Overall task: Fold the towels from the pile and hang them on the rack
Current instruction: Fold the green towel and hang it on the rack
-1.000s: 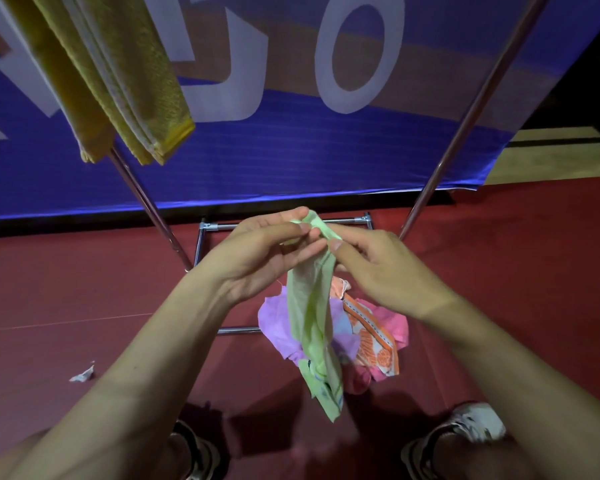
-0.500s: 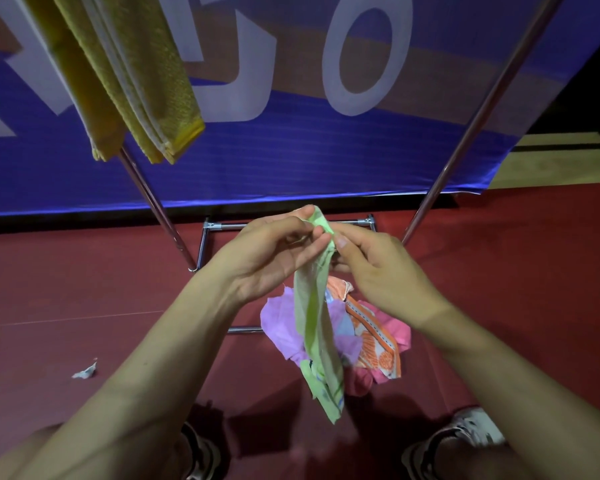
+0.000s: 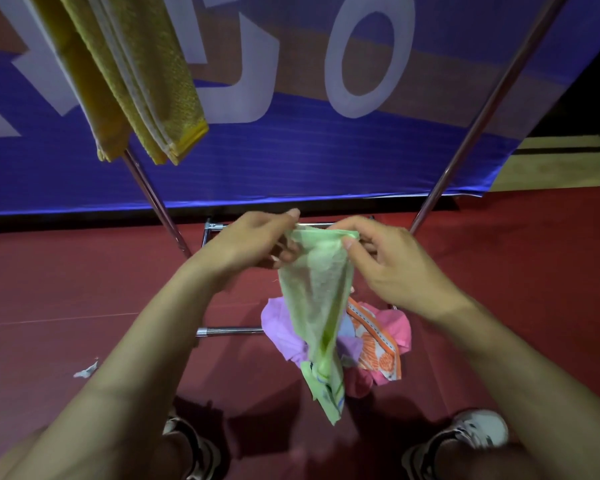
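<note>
Towel (image 3: pixel 317 292) between both hands' fingers (image 3: pixel 347 244)

L hand (image 3: pixel 246 242) + R hand (image 3: pixel 388 261) pinch green towel (image 3: pixel 314 289) | pile (image 3: pixel 378 344) below

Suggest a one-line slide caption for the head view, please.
Both hands, left hand and right hand, pinch the top edge of a green towel above the pile.

We have drawn our left hand (image 3: pixel 250 244) and right hand (image 3: pixel 388 268) apart, spreading the green towel's (image 3: pixel 316 299) top edge wider.
</note>
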The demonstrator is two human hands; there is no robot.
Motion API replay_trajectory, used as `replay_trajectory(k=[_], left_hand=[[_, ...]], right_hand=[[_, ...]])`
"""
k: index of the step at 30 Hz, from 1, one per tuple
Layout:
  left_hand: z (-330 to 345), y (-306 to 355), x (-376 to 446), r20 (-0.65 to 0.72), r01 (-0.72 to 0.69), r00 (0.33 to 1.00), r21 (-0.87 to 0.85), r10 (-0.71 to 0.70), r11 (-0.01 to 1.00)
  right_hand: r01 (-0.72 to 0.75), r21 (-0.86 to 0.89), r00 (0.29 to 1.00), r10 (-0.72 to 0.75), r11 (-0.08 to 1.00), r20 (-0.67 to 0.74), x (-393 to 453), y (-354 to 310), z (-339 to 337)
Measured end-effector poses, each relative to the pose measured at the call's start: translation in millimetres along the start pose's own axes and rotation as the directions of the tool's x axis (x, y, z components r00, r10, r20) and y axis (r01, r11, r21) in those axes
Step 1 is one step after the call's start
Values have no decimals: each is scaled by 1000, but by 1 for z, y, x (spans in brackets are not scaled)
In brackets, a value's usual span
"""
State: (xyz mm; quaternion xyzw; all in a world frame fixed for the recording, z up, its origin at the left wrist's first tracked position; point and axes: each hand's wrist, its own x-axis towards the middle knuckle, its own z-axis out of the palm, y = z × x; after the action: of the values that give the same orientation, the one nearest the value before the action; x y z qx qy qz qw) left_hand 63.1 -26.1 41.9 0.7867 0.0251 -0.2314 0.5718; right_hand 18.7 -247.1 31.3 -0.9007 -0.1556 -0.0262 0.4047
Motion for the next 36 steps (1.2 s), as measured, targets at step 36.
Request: replay_trajectory(k=[36], left_hand=[[-9, 24, -35, 265, -562, 825, 297, 499, 772]], right_hand=[[158, -46, 986, -160, 986, -44, -6, -27, -10]])
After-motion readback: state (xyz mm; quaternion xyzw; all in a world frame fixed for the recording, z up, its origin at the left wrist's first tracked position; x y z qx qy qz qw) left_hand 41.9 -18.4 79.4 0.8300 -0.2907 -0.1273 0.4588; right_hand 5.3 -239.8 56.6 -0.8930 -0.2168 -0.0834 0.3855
